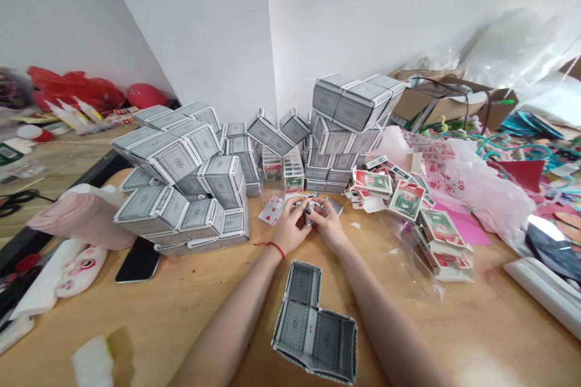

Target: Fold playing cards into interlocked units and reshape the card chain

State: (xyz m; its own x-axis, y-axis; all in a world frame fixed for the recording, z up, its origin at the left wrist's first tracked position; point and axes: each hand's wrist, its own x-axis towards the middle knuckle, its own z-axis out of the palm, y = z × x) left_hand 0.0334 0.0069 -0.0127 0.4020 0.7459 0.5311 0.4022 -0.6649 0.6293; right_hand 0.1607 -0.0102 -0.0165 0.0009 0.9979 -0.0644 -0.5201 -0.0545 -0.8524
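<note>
My left hand [294,227], with a red cord at the wrist, and my right hand [327,225] meet over the middle of the table. Fingers of both are closed on a small grey-backed playing card piece [311,205], mostly covered by the fingertips. Face-up playing cards [272,210] lie beside my left hand, and another grey-backed card [336,205] shows past my right. Between my forearms rests an L-shaped set of open boxes made of cards [297,320]. Behind my hands stand card packs [293,170] in rows.
Stacked card boxes rise at the left [181,157] and right [347,115]. Opened red-and-green card packs [407,199] and a plastic bag [476,187] crowd the right side. A black phone [138,259] and a pink roll [84,217] lie left.
</note>
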